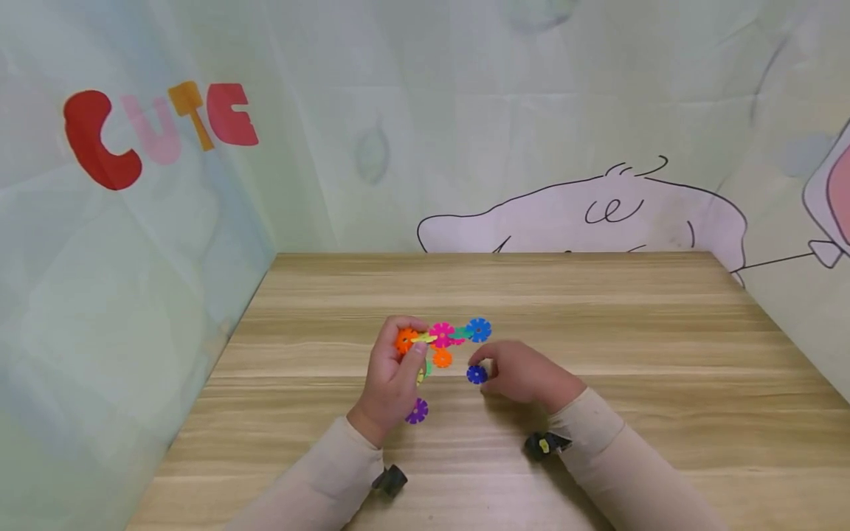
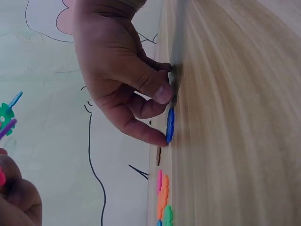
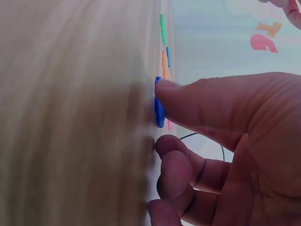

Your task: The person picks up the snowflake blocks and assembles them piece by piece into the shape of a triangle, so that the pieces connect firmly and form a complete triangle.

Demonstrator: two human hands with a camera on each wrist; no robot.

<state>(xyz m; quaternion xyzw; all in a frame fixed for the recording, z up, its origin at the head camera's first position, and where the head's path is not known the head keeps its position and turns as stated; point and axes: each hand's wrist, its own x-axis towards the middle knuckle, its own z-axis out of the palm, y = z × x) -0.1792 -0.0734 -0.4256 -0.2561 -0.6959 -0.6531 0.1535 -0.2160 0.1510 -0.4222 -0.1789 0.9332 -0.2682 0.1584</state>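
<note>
My left hand (image 1: pixel 392 387) holds a joined chain of plastic snowflake discs, gripping it near an orange disc (image 1: pixel 406 340) and a yellow one seen edge-on. From there the chain runs right through a pink disc (image 1: pixel 441 335) and a teal one to a bright blue disc (image 1: pixel 479 330). In the left wrist view, purple, green and light blue discs stand clear of the table beside that hand. My right hand (image 1: pixel 521 372) pinches a dark blue snowflake disc (image 1: pixel 476 375) at the tabletop, thumb and index finger at its edges, other fingers curled.
Loose discs lie on the wooden table (image 1: pixel 319 413), among them an orange disc (image 1: pixel 442 359) and a purple disc (image 1: pixel 416 411) beside the left wrist. Others are partly hidden behind the left hand. A printed cloth backdrop (image 1: pixel 332 147) stands along the table's back and left.
</note>
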